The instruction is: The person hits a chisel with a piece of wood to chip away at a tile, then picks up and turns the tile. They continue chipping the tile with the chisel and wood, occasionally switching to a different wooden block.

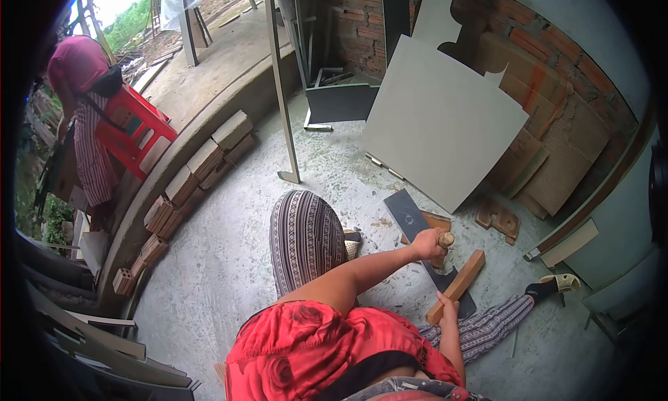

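Note:
My left hand [426, 244] is closed round a wooden handle [446, 239] above a dark narrow board [405, 212] on the floor; the tool's lower part is mostly hidden. The fingers of my right hand [449, 309] grip the near end of a long wooden block [463, 283], which slants across the board's near part. That board has a curved cut-out beside the block. A brown wooden piece [436, 222] lies partly under the board, beyond my left hand.
A large pale panel [445, 116] leans at the back near cardboard [567, 133]. My patterned knee [303, 234] is left of the board, and a metal post [280, 88] stands ahead. Another person [80, 67] is beside a red chair [129, 133] beyond the low curb at far left.

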Action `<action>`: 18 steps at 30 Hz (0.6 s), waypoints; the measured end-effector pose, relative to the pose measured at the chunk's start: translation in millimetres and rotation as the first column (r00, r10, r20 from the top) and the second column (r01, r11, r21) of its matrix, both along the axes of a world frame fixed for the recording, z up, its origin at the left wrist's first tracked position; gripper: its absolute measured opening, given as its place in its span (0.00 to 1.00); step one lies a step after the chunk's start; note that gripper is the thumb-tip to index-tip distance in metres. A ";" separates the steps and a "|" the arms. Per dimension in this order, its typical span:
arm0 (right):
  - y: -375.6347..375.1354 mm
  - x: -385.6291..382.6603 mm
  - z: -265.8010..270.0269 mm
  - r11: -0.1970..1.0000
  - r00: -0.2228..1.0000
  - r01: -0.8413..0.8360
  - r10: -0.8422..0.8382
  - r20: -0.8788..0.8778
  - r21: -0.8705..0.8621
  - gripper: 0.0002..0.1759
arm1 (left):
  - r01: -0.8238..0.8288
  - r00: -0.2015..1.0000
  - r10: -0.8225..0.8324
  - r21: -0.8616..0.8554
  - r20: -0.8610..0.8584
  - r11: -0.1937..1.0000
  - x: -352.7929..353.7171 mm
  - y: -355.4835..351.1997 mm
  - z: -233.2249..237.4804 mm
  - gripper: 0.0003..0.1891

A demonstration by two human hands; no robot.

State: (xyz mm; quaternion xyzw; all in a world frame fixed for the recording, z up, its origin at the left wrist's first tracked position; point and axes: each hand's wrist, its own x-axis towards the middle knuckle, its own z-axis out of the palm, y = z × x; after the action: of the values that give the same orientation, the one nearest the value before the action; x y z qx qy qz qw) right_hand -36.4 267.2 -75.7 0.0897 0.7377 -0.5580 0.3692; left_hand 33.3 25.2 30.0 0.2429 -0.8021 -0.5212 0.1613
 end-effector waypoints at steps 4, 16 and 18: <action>-1.8 3.6 10.3 1.000 1.000 -0.011 0.011 -0.018 -0.002 0.36 | 0.004 1.000 -0.003 -0.018 0.014 1.000 1.5 1.1 0.9 0.23; -3.4 5.7 18.2 1.000 1.000 -0.016 0.016 0.020 0.019 0.39 | 0.080 0.997 -0.081 -0.051 -0.019 0.996 3.2 4.1 -1.0 0.22; -3.8 6.0 17.7 1.000 0.999 0.003 -0.002 -0.036 0.014 0.35 | 0.066 0.997 -0.065 -0.040 0.029 0.997 4.5 3.8 6.3 0.22</action>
State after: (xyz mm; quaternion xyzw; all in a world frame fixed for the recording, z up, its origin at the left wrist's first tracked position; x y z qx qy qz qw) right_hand -30.4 263.4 -58.0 0.0832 0.7480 -0.5547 0.3548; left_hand 37.9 29.0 36.3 0.2203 -0.8222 -0.5064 0.1379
